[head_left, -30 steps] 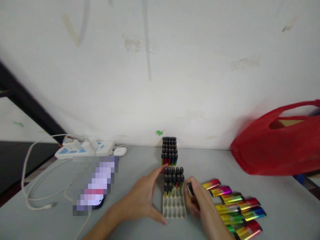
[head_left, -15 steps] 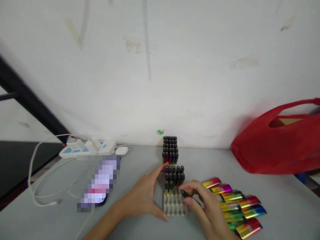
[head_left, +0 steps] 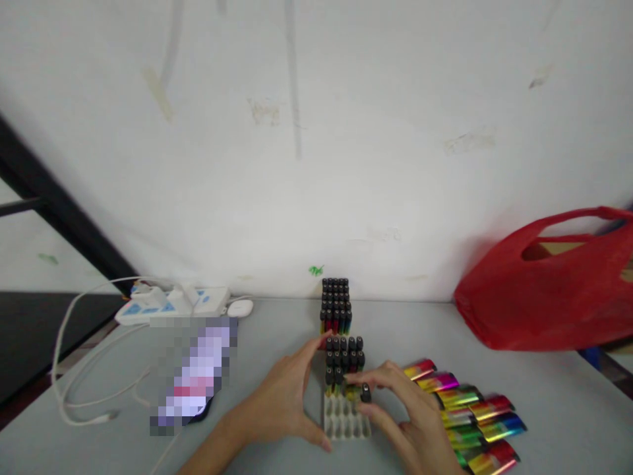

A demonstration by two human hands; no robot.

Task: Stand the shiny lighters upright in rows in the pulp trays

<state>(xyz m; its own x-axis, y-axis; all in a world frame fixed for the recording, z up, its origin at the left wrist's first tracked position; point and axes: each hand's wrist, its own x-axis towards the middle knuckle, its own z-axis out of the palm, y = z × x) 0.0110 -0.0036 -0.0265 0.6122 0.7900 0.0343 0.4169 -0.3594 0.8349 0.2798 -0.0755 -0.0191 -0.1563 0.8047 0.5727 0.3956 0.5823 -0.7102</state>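
Observation:
A pale tray (head_left: 346,432) with rows of small slots stands in front of me, its far rows filled with upright black-topped lighters (head_left: 345,359) and its near slots showing bare. My right hand (head_left: 408,412) pinches one shiny, yellowish lighter (head_left: 365,394) between thumb and fingers. This lighter is tilted over the tray, its black top toward the right. My left hand (head_left: 281,399) is spread along the tray's left side, thumb near the front corner and fingertips by the far rows. Whether it touches the tray I cannot tell.
Several shiny multicoloured lighters (head_left: 499,427) lie at the right. Behind the tray stands another block of black-topped lighters (head_left: 336,303). A red bag (head_left: 548,290) sits at the far right. Leftward are a blurred phone (head_left: 198,376), a power strip (head_left: 173,307) and white cables (head_left: 69,363).
My right hand has brought the lighter slightly farther over the tray and turned it, so its yellowish body now shows. The left hand keeps its spread pose by the tray. The whole view has shifted slightly.

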